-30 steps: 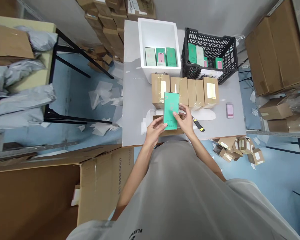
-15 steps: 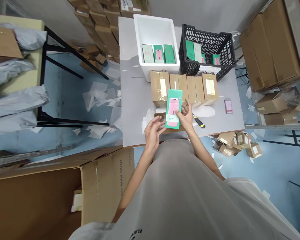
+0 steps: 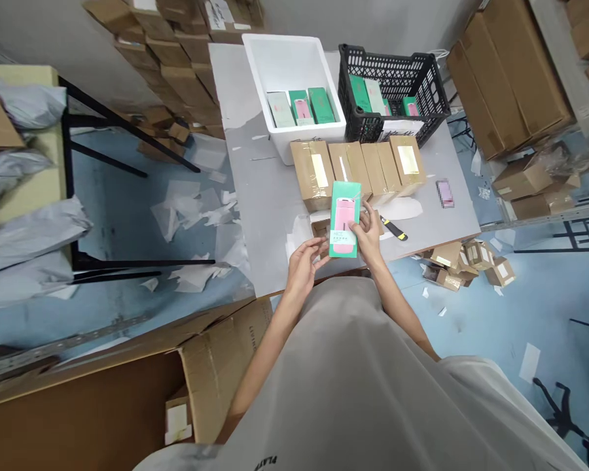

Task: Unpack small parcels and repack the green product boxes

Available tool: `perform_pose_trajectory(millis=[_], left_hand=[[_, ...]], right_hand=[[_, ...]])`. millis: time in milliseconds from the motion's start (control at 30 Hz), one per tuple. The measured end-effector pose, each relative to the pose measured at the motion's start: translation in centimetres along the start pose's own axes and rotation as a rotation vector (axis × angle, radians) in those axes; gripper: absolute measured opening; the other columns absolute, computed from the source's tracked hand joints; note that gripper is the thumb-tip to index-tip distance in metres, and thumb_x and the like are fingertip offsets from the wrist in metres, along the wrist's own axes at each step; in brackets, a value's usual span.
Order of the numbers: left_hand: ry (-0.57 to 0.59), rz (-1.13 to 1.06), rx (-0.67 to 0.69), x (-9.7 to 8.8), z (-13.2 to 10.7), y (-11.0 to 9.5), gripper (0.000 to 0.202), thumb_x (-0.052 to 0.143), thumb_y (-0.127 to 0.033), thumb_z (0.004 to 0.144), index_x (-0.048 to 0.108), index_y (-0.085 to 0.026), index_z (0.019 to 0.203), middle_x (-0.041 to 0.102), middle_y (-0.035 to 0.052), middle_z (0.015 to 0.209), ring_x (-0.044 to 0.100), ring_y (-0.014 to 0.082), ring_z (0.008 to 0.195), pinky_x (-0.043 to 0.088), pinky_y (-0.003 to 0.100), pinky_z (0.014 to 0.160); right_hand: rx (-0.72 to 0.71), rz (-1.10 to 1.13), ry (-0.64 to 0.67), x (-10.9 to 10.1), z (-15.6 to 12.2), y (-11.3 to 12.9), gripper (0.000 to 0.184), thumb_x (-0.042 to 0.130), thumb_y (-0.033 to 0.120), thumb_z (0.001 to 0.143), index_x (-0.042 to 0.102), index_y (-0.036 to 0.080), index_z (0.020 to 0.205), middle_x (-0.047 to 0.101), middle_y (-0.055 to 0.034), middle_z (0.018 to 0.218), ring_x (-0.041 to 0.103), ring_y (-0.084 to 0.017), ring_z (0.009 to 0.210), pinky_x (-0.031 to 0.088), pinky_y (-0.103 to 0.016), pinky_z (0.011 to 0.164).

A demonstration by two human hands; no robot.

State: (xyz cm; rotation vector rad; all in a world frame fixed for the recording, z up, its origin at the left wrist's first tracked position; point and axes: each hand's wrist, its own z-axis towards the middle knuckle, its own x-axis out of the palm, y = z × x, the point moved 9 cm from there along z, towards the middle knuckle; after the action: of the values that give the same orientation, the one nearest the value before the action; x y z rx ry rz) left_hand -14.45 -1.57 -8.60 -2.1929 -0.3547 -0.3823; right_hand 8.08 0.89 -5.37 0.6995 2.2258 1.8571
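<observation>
A green product box [image 3: 344,243] with a pink item printed on its front is held up over the table's near edge. My right hand [image 3: 370,239] grips its right side, the thumb lying across the front. My left hand [image 3: 302,265] is at the lower left of the box, fingers spread and slightly curled; whether the tips touch it I cannot tell. Behind the box, an opened brown carton [image 3: 320,228] is mostly hidden. A black and yellow utility knife [image 3: 395,229] lies to the right of my right hand.
Taped brown cartons [image 3: 310,178] stand in a row across the table [image 3: 255,216]. Behind them are a white bin [image 3: 311,134] and a black crate [image 3: 343,78], both holding green boxes. A pink rectangular item [image 3: 444,193] lies at right. A large open carton [image 3: 220,366] stands at lower left.
The view has turned and shifted, so the table appears tilted. The green box stays in my right hand, with my left hand still beside it.
</observation>
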Motion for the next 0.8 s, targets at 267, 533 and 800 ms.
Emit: perform_pose_trajectory(millis=[267,533,800], left_hand=[[0.406,-0.305,-0.56,2.6,-2.1,6.0,0.056,0.076,-0.047,0.099,0.08,-0.014,0.144,0.091,0.0196,0.125,0.087,0.0409,0.128,0.066,0.06,0.122],[0.338,-0.271,-0.307,3.2,-1.5,4.8,0.059,0.086,-0.036,0.098,0.075,-0.024,0.155,0.087,0.0135,0.146,0.08,0.0389,0.145,0.068,0.058,0.124],[0.096,0.036,0.086,2.5,0.5,2.7,0.082,0.115,-0.055,0.068,0.077,-0.026,0.135,0.085,0.0138,0.144,0.083,0.0357,0.133,0.074,0.045,0.1]], right_hand=[[0.093,0.132,0.004,0.6,-3.3,0.2,0.092,0.094,0.061,0.078,0.067,0.034,0.161,0.078,-0.0061,0.164,0.069,-0.036,0.159,0.064,-0.051,0.129],[0.064,0.118,0.166,1.2,-2.6,-0.1,0.076,0.083,0.064,0.088,0.069,0.034,0.156,0.081,-0.0036,0.158,0.07,-0.035,0.156,0.061,-0.052,0.134],[0.004,0.02,0.186,-0.8,0.7,-1.5,0.114,0.09,0.079,0.086,0.048,0.032,0.181,0.061,-0.0154,0.184,0.06,-0.038,0.17,0.051,-0.062,0.142]])
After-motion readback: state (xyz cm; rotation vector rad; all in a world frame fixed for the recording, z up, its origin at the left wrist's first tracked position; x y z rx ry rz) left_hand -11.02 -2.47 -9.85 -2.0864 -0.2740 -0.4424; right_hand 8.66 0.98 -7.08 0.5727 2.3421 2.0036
